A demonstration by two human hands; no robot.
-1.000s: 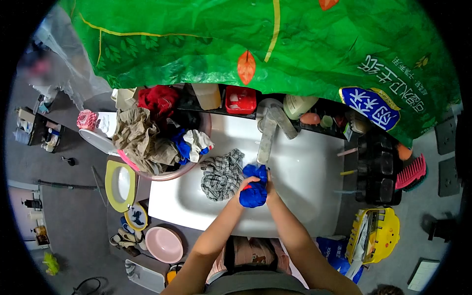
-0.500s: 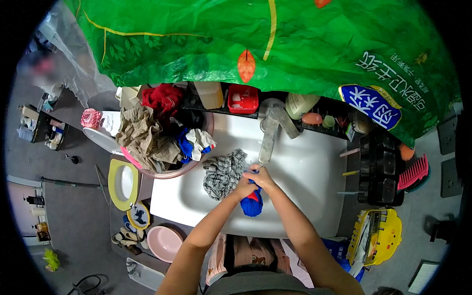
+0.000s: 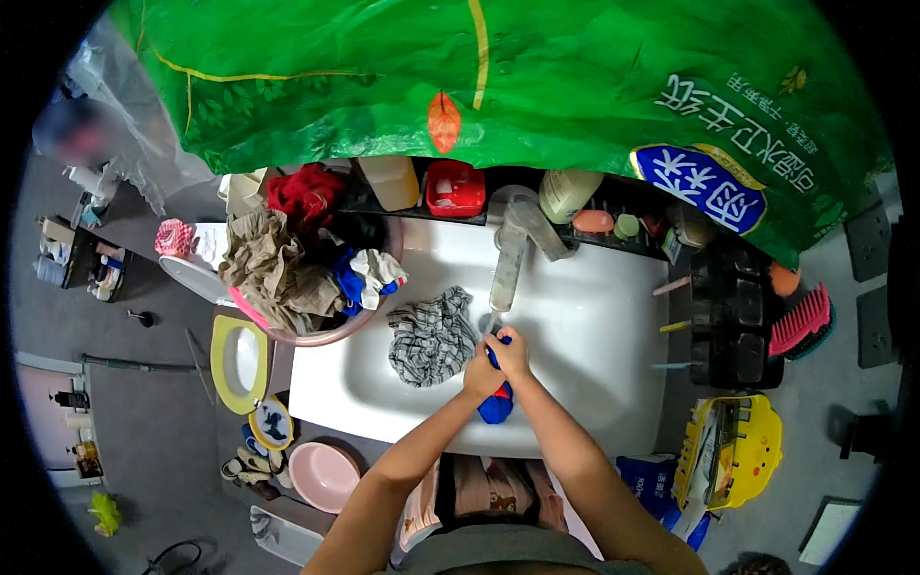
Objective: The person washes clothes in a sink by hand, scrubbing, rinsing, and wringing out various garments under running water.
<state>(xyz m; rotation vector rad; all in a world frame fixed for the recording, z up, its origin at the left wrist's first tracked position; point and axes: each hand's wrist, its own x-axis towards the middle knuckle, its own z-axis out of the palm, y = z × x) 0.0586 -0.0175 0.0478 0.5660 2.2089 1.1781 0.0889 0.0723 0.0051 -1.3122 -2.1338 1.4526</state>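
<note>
A blue cloth with a red part [image 3: 495, 409] is squeezed between my two hands below the faucet [image 3: 508, 273], over the white sink [image 3: 594, 383]. My left hand [image 3: 481, 374] is closed round it, and my right hand [image 3: 513, 351] grips it just to the right and slightly higher. Water shows at the spout, close to my fingers. A crumpled black-and-white checked cloth [image 3: 431, 337] lies in the basin left of my hands, apart from them.
A pink-rimmed basin [image 3: 331, 337] heaped with clothes [image 3: 278, 273] stands on the left. Bottles and a red box [image 3: 455, 188] line the ledge behind. A green plastic package [image 3: 316, 105] hangs over the top. At right are a black rack [image 3: 733, 321] and yellow basket [image 3: 757, 450].
The view has shifted slightly. My hands have drawn closer together round the blue cloth and are nearer the spout, with water now visible there.
</note>
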